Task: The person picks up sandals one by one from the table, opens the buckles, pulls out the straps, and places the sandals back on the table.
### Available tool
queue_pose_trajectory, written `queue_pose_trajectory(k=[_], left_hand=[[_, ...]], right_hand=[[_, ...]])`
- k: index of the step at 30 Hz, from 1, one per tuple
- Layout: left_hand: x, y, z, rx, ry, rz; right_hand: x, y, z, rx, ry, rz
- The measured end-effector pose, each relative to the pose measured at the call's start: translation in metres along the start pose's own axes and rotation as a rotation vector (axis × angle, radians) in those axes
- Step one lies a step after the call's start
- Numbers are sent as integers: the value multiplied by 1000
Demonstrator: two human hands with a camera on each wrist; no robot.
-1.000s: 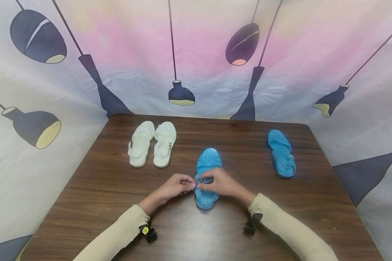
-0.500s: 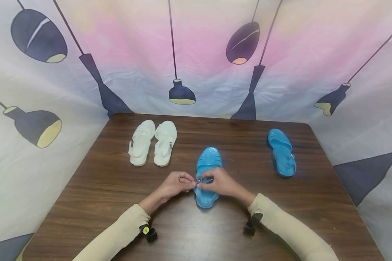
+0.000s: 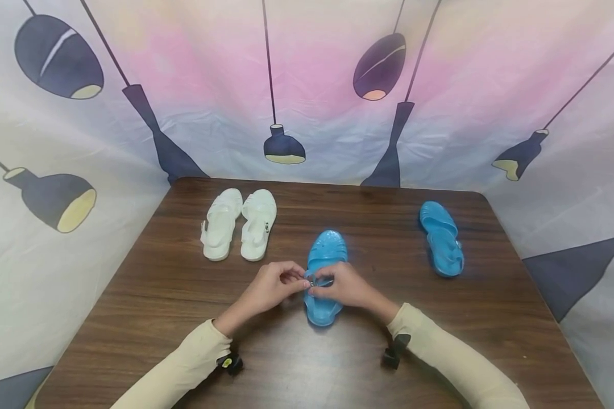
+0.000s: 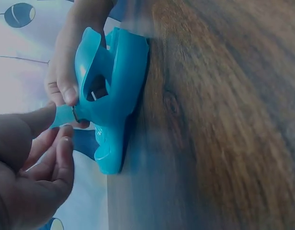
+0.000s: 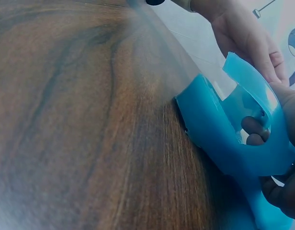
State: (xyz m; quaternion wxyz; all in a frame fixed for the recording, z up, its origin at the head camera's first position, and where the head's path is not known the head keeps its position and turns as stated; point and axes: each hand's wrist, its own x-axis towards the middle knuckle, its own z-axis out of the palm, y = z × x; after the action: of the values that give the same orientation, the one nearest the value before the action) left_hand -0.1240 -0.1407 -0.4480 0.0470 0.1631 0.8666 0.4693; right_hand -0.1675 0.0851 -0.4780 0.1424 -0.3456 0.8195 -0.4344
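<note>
A glossy blue jelly sandal (image 3: 327,247) lies in the middle of the table, toe pointing away. My right hand (image 3: 345,285) reaches over its open middle and pinches the ankle strap beside the small metal buckle (image 4: 74,114). From the left, my left hand (image 3: 273,288) has its thumb on the strap end (image 4: 62,116) that sticks out past the buckle, fingers curled just below it. In the right wrist view the back strap (image 5: 253,79) arches up from the sole, and my right fingertips show through the opening. The fingers partly hide the buckle.
A pair of white sandals (image 3: 258,227) stands side by side at the back left. Another blue sandal (image 3: 440,241) lies at the right. Behind the brown wooden table (image 3: 378,363) hangs a cloth (image 3: 327,136) printed with lamps. Each sleeve cuff carries a small black device (image 3: 390,358).
My left hand has shifted slightly up and toward the buckle, its thumb now stretched against the strap and its fingers more spread. The right hand and the sandals have stayed in place.
</note>
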Motion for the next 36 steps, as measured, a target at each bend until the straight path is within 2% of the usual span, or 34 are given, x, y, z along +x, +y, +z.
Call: queue_pose_trajectory(k=[10,15,19,25,36], left_hand=[[11,2,6,-18,32,74],[13,5,5,-17,37,66],[14,6,3,9,61,83],[14,9,-7,54,18,122],[-3,-5,-23,66,-26,46]], right_hand=[[0,0,1,0,26,-3],[0,-1,-1,-1,7,10],[1,-1,-1,-20,-3,9],[3,0,-2,-30,-20,7],[3,-2,-9,-5,-58,37]])
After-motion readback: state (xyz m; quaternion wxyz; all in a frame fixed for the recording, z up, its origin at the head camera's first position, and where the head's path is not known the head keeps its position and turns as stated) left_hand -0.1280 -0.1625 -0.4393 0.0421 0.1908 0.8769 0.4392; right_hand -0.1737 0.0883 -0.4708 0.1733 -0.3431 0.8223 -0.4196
